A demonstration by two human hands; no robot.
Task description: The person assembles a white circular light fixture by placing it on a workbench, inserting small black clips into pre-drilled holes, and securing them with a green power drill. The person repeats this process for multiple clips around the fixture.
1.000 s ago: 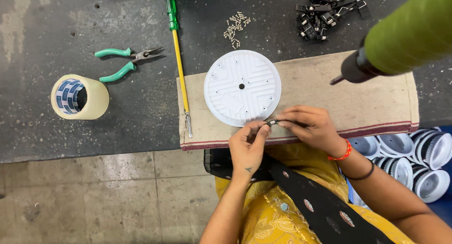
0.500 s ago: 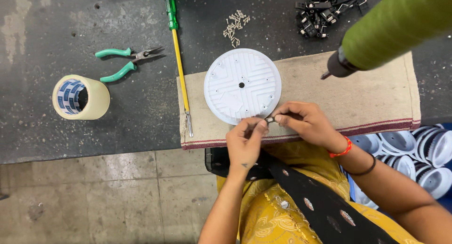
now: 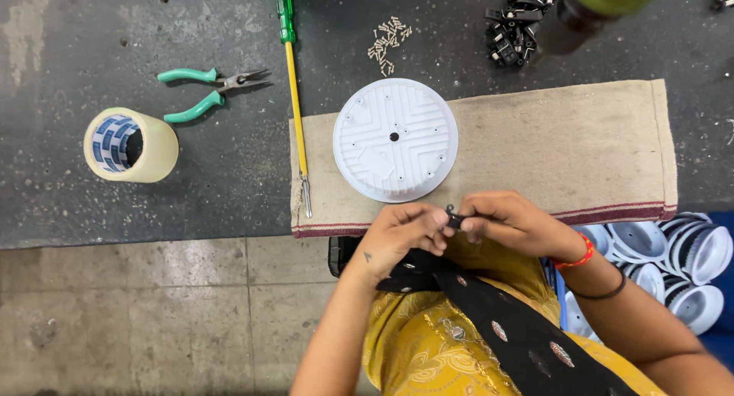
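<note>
My left hand and my right hand meet at the near edge of the beige cloth, and between their fingertips both pinch a small dark metal clip. Just beyond the hands a round white plastic housing lies flat on the cloth, ribbed in a cross pattern with a centre hole. Most of the clip is hidden by my fingers.
A long yellow screwdriver with a green handle lies along the cloth's left edge. Green-handled pliers and a tape roll lie at left. Loose screws and black clips sit at the back. White housings are stacked at lower right.
Both hands have drawn back a little from the white housing toward my body, still joined on the small part. The green object at upper right has risen mostly out of view.
</note>
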